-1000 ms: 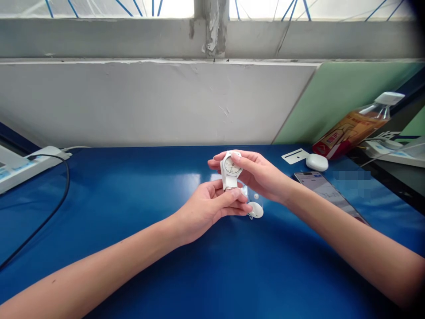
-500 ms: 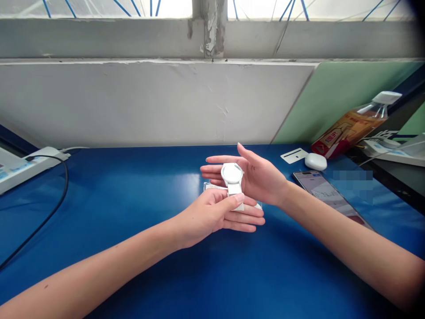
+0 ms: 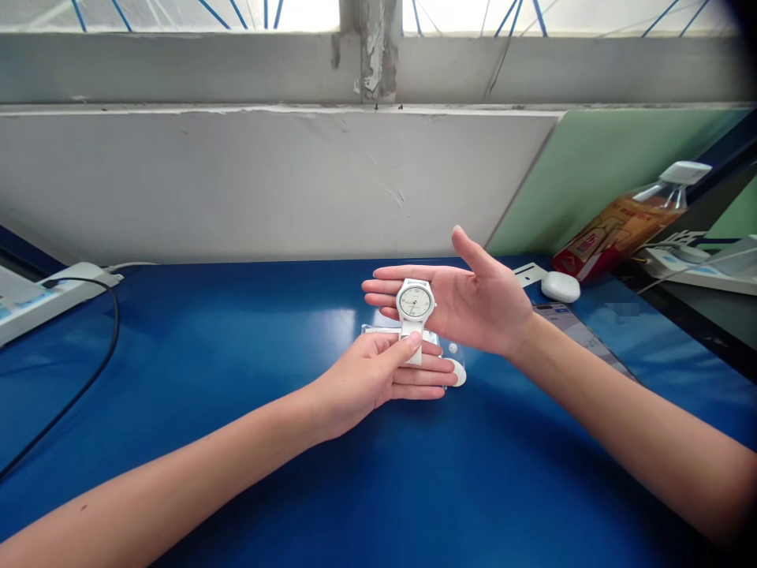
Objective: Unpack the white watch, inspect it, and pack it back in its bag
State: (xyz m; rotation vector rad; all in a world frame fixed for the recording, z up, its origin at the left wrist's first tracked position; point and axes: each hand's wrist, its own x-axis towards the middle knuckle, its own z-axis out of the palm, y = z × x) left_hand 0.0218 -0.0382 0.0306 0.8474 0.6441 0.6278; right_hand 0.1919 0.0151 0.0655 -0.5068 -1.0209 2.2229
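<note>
A white wristwatch (image 3: 415, 301) is held above the desk, its round dial facing up and its strap towards me. My left hand (image 3: 378, 371) grips the strap, the thumb pressing it from above and the fingers stretched out flat beneath. Palm up, my right hand (image 3: 458, 304) is open, with the thumb raised and the fingers pointing left behind the watch; whether it touches the case I cannot tell. Below and behind my left hand lies a clear plastic package (image 3: 443, 351), mostly hidden, with a white oval piece (image 3: 457, 373) at its right.
The blue desk (image 3: 236, 331) meets a white wall. On the right are a phone (image 3: 583, 335), partly under my right forearm, a white earbud case (image 3: 560, 287), a white card (image 3: 530, 274) and a tilted drink bottle (image 3: 620, 225). A power strip (image 3: 56, 296) with a black cable (image 3: 115, 331) lies left.
The watch dial has become visible, where only a white glare showed before. My right hand has shifted right and slightly up, opening wider. My left hand has moved slightly left and up.
</note>
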